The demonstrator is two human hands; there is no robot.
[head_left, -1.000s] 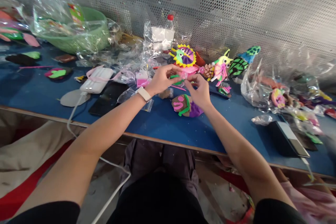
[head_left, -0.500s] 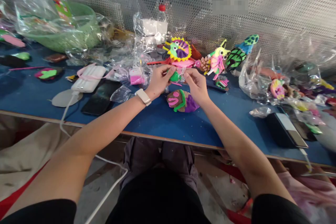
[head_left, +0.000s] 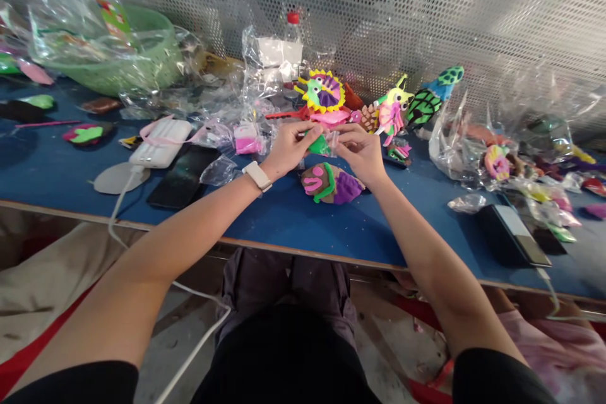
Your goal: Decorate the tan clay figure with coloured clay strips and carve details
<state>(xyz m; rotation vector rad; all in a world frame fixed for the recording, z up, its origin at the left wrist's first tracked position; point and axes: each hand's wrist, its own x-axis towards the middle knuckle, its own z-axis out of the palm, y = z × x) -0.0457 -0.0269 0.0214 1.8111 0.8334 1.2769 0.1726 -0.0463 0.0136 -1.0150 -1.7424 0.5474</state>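
Between my two hands is a small clear bag of green modelling clay (head_left: 319, 144), held just above the blue table. My left hand (head_left: 292, 146) pinches the bag's left side between thumb and fingers. On its right side, my right hand (head_left: 358, 148) grips the clear plastic edge with its fingertips. Right below the hands lies a brown piece decorated with clay (head_left: 332, 184), with pink shapes, a green band and a purple end. Behind the hands stands a round clay figure with a yellow spiky rim (head_left: 324, 89). A pack of pink clay (head_left: 247, 139) lies left of my left hand.
A green basin (head_left: 142, 66) with plastic bags stands at the back left. A white power bank (head_left: 161, 144) and a dark phone (head_left: 184, 177) lie left. More clay figures (head_left: 395, 107) stand behind. A black device (head_left: 509, 237) sits at right, near bagged clay. Perforated metal rises behind the table.
My right hand has shifted slightly right and turned, its fingers now more curled at the bag's edge. More of the green clay and of the piece's purple end shows.
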